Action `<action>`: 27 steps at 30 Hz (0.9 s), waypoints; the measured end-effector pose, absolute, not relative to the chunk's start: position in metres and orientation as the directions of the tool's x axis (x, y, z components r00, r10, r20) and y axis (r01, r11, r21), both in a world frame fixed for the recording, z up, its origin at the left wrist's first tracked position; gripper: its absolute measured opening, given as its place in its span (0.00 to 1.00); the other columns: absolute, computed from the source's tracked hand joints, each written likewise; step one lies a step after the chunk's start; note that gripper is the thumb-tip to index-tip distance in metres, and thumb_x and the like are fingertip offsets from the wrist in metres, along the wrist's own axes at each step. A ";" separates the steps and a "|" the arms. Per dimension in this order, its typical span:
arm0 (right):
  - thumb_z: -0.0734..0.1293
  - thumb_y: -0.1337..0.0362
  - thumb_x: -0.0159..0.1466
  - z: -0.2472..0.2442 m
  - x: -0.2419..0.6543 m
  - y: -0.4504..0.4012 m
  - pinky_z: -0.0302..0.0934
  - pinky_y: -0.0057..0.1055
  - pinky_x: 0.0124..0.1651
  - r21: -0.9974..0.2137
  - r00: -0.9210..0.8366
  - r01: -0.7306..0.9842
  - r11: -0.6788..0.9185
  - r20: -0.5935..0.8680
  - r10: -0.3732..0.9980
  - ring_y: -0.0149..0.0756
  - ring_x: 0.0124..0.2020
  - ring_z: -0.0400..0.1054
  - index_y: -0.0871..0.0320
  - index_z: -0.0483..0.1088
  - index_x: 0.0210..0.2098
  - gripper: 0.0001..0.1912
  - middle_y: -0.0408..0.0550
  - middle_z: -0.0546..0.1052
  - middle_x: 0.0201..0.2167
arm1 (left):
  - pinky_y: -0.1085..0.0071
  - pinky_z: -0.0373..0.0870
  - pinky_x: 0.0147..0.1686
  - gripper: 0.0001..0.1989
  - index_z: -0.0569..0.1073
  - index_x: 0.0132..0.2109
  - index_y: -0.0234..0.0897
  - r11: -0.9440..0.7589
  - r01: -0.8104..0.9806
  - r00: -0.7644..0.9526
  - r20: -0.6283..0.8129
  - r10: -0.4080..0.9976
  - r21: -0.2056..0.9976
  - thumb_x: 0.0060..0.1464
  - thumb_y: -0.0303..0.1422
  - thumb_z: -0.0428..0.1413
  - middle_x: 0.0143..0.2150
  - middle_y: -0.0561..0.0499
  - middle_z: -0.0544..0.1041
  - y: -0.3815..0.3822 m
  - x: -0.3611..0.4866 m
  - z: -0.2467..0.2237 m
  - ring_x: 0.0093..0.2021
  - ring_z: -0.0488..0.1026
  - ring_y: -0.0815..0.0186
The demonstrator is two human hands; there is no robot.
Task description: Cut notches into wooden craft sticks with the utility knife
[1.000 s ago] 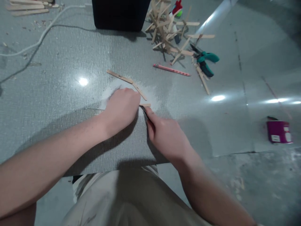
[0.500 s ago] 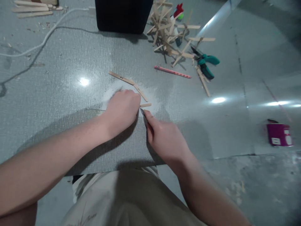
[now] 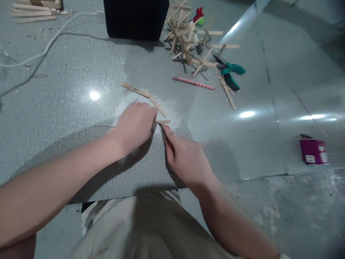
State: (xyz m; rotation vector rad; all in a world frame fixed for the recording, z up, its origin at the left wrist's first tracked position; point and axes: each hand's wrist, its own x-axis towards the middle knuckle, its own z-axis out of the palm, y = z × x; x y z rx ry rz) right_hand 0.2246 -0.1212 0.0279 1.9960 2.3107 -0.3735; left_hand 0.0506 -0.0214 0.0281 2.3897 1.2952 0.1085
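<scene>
Now the left hand (image 3: 136,124) presses fisted on a short stick (image 3: 162,121) whose long axis runs left-right, its end poking out rightward. Right hand (image 3: 185,160) grips a dark blade (image 3: 162,131), probably a knife, tip touching the stick. Two more sticks (image 3: 142,95) lie just beyond; one pencil (image 3: 192,82), one pliers (image 3: 229,73).

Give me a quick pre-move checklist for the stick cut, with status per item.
1. Left hand pins the short wooden stick: ok.
2. Right hand grips the dark blade tool: ok.
3. Tool tip meets the stick: ok, right at its near edge.
4. Left fingertips clear of the tip: not ok, very close.
5. Cut mark on the stick: cannot tell, hand covers it.
6. Long marked stick out of the way: ok.
</scene>
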 end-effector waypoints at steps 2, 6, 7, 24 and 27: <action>0.55 0.65 0.73 0.029 0.222 -0.120 0.47 0.32 0.28 -0.112 -0.142 0.987 0.119 -0.224 0.964 0.35 0.24 0.66 0.59 0.62 0.72 0.29 0.49 0.78 0.29 | 0.66 0.59 0.32 0.09 0.73 0.29 0.36 -0.481 0.783 0.565 -0.127 0.815 0.395 0.56 0.23 0.53 0.31 0.48 0.76 -0.021 0.050 0.029 0.32 0.72 0.62; 0.55 0.65 0.74 0.031 0.217 -0.118 0.44 0.33 0.28 -0.041 -0.103 0.995 0.096 -0.278 0.955 0.35 0.24 0.65 0.57 0.60 0.73 0.29 0.48 0.78 0.29 | 0.66 0.61 0.33 0.09 0.73 0.30 0.36 -0.490 0.780 0.571 -0.124 0.811 0.389 0.57 0.23 0.53 0.31 0.48 0.77 -0.021 0.050 0.030 0.33 0.73 0.61; 0.55 0.65 0.74 0.032 0.216 -0.118 0.44 0.33 0.28 -0.029 -0.094 0.996 0.090 -0.294 0.951 0.35 0.24 0.65 0.57 0.60 0.73 0.29 0.48 0.78 0.29 | 0.66 0.61 0.33 0.09 0.74 0.30 0.36 -0.492 0.780 0.573 -0.125 0.810 0.386 0.57 0.23 0.52 0.32 0.47 0.77 -0.021 0.051 0.030 0.33 0.73 0.61; 0.50 0.61 0.78 0.052 0.199 -0.103 0.40 0.33 0.27 0.160 0.057 0.987 0.025 -0.491 0.869 0.38 0.25 0.64 0.63 0.68 0.46 0.18 0.53 0.75 0.28 | 0.67 0.62 0.32 0.10 0.78 0.32 0.35 -0.510 0.786 0.580 -0.130 0.804 0.348 0.56 0.24 0.52 0.30 0.47 0.78 -0.017 0.052 0.026 0.30 0.72 0.62; 0.50 0.61 0.78 0.052 0.201 -0.100 0.39 0.34 0.28 0.152 0.049 0.988 0.029 -0.481 0.876 0.38 0.24 0.63 0.61 0.67 0.45 0.18 0.52 0.75 0.28 | 0.67 0.63 0.32 0.09 0.78 0.34 0.34 -0.533 0.795 0.590 -0.170 0.789 0.289 0.55 0.22 0.52 0.33 0.46 0.79 -0.017 0.056 0.033 0.32 0.74 0.61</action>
